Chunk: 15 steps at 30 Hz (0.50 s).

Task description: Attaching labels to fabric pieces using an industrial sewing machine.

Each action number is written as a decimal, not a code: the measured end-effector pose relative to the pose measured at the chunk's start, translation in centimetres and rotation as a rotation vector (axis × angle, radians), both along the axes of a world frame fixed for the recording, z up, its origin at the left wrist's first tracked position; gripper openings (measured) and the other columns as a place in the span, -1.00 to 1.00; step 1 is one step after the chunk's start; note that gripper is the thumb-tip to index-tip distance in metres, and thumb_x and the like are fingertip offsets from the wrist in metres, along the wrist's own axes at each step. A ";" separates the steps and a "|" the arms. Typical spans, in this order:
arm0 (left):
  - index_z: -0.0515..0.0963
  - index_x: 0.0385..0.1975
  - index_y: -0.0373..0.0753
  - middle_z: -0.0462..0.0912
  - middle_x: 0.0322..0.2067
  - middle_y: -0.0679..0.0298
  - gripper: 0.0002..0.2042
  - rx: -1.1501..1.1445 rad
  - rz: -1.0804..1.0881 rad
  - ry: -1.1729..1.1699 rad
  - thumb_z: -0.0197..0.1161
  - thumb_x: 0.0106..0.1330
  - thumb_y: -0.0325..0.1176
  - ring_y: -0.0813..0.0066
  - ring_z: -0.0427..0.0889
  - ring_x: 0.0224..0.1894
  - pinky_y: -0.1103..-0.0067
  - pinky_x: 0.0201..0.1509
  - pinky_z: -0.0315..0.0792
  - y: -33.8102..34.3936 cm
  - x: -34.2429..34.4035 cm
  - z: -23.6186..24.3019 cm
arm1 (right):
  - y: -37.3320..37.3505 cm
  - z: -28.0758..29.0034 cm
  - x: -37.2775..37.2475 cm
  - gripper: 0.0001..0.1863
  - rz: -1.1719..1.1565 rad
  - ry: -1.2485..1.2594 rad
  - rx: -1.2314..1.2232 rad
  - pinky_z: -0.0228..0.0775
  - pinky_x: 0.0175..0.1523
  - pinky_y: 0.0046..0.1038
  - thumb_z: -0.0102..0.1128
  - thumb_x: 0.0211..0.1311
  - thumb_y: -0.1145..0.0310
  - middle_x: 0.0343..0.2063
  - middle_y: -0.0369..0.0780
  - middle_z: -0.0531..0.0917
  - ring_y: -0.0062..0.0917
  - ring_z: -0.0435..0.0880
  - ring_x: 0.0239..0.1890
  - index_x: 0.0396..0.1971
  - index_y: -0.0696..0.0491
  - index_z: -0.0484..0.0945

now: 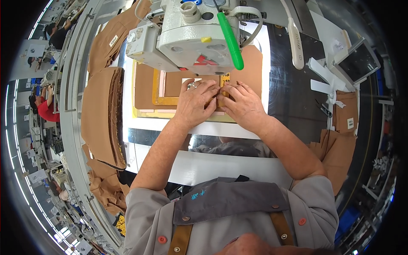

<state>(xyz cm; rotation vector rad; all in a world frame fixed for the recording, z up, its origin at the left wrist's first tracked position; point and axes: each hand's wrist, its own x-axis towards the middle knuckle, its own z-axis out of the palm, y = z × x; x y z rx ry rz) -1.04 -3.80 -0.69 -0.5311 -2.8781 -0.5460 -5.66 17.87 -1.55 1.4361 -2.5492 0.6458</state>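
Both my hands meet beneath a white sewing machine head [195,46], over a yellow frame [163,100] lying on brown fabric [144,91]. My left hand [196,102] has its fingers bent and pressed together at the inner side of the frame; whatever they pinch is hidden. My right hand [243,105] curls thumb and fingers around the frame's right bar, close beside the left fingertips. A yellow strip with dark marks [225,79] shows just beyond the right fingers. Under the fabric, a white plate [197,128] shows along the near edge.
Stacked brown fabric panels [100,114] lie at the left, with more pieces [114,38] behind. A green-handled screwdriver [230,42] hangs at the machine head, and a white handheld device [294,42] to its right. A screen [357,61] and brown pieces [345,111] occupy the right.
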 end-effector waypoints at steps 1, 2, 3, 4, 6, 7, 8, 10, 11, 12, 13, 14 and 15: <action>0.66 0.08 -0.14 0.56 0.13 0.27 -0.61 -0.001 0.018 0.001 0.31 0.23 -0.28 0.28 0.57 0.13 0.16 0.39 0.21 0.1 0.1 0.1 | 0.1 0.0 -0.1 -0.66 -0.010 0.010 0.015 0.25 0.48 -0.15 0.32 0.31 0.18 0.04 -0.25 0.60 -0.40 0.52 0.28 0.03 -0.04 0.62; 0.65 0.11 -0.13 0.57 0.13 0.25 -0.58 -0.005 0.039 0.001 0.32 0.22 -0.27 0.27 0.54 0.17 0.16 0.39 0.19 0.1 0.2 0.3 | 0.0 -0.1 -0.2 -0.66 -0.010 0.011 0.014 0.25 0.48 -0.15 0.32 0.31 0.18 0.04 -0.25 0.60 -0.40 0.52 0.28 0.03 -0.04 0.62; 0.65 0.11 -0.13 0.57 0.13 0.25 -0.58 -0.006 0.039 0.002 0.32 0.22 -0.27 0.27 0.54 0.17 0.16 0.39 0.19 0.2 0.2 0.5 | 0.1 -0.1 -0.3 -0.63 -0.012 0.006 0.034 0.22 0.51 -0.15 0.31 0.33 0.18 0.07 -0.25 0.60 -0.40 0.49 0.33 0.08 -0.03 0.60; 0.64 0.12 -0.16 0.57 0.09 0.24 -0.55 -0.015 0.042 -0.015 0.33 0.20 -0.26 0.25 0.54 0.15 0.17 0.38 0.21 0.3 0.1 0.5 | 0.1 -0.2 -0.4 -0.60 -0.014 0.001 0.055 0.19 0.53 -0.15 0.29 0.34 0.18 0.11 -0.26 0.59 -0.40 0.46 0.37 0.12 -0.02 0.58; 0.62 0.14 -0.18 0.57 0.06 0.23 -0.52 -0.021 0.043 -0.031 0.34 0.17 -0.26 0.24 0.53 0.14 0.19 0.36 0.23 0.6 0.0 0.5 | 0.2 -0.2 -0.5 -0.56 -0.028 0.002 0.077 0.17 0.54 -0.15 0.28 0.36 0.19 0.15 -0.26 0.58 -0.42 0.43 0.39 0.17 0.00 0.54; 0.62 0.13 -0.21 0.57 0.04 0.23 -0.50 0.007 0.048 -0.034 0.36 0.15 -0.24 0.23 0.53 0.12 0.19 0.35 0.25 0.7 0.0 0.4 | 0.2 -0.2 -0.6 -0.53 -0.041 0.001 0.098 0.14 0.56 -0.15 0.26 0.37 0.20 0.19 -0.26 0.57 -0.43 0.41 0.42 0.22 0.02 0.50; 0.61 0.12 -0.23 0.56 0.03 0.23 -0.48 0.034 0.051 -0.035 0.37 0.12 -0.23 0.22 0.53 0.11 0.20 0.33 0.27 0.8 -0.2 0.3 | 0.3 -0.3 -0.7 -0.53 -0.043 0.002 0.099 0.14 0.56 -0.15 0.26 0.37 0.20 0.19 -0.26 0.57 -0.43 0.41 0.42 0.22 0.02 0.50; 0.62 0.09 -0.24 0.56 0.02 0.23 -0.49 0.075 0.054 -0.048 0.39 0.10 -0.21 0.22 0.54 0.10 0.21 0.32 0.28 1.1 -0.6 0.0 | 0.4 -0.6 -1.1 -0.55 -0.076 -0.042 0.080 0.11 0.57 -0.15 0.25 0.39 0.23 0.26 -0.29 0.54 -0.46 0.36 0.46 0.21 0.05 0.48; 0.63 0.06 -0.24 0.56 0.00 0.24 -0.49 0.114 0.061 -0.062 0.41 0.07 -0.20 0.22 0.55 0.08 0.21 0.32 0.29 1.1 -0.7 -0.2 | 0.4 -0.6 -1.3 -0.55 -0.074 -0.042 0.080 0.11 0.57 -0.15 0.25 0.39 0.23 0.26 -0.29 0.54 -0.46 0.36 0.46 0.21 0.05 0.48; 0.63 0.06 -0.24 0.56 0.00 0.24 -0.49 0.114 0.062 -0.062 0.41 0.07 -0.20 0.22 0.55 0.08 0.21 0.32 0.29 1.1 -0.7 -0.5 | 0.3 -0.4 -1.6 -0.58 -0.058 -0.040 0.086 0.11 0.57 -0.15 0.25 0.38 0.23 0.25 -0.30 0.54 -0.47 0.36 0.46 0.17 0.04 0.50; 0.63 0.04 -0.23 0.56 -0.01 0.24 -0.49 0.132 0.066 -0.039 0.43 0.06 -0.19 0.22 0.56 0.06 0.22 0.30 0.29 1.0 -0.8 -0.9 | 0.3 -0.3 -1.8 -0.62 -0.040 -0.037 0.092 0.11 0.57 -0.15 0.25 0.38 0.23 0.25 -0.31 0.55 -0.48 0.35 0.47 0.12 0.03 0.52; 0.64 0.02 -0.23 0.57 -0.03 0.24 -0.50 0.150 0.064 -0.016 0.44 0.04 -0.18 0.22 0.57 0.04 0.22 0.28 0.30 1.1 -1.0 -0.7 | 0.3 -0.4 -2.0 -0.62 -0.043 -0.037 0.091 0.11 0.57 -0.15 0.25 0.38 0.23 0.25 -0.31 0.55 -0.48 0.35 0.47 0.12 0.03 0.52; 0.64 0.02 -0.23 0.57 -0.03 0.24 -0.50 0.149 0.062 -0.016 0.44 0.04 -0.18 0.22 0.57 0.04 0.22 0.28 0.30 1.4 -1.0 -0.5 | 0.3 -0.6 -2.3 -0.64 -0.050 -0.035 0.085 0.11 0.57 -0.14 0.26 0.38 0.24 0.25 -0.32 0.55 -0.48 0.35 0.46 0.09 0.03 0.53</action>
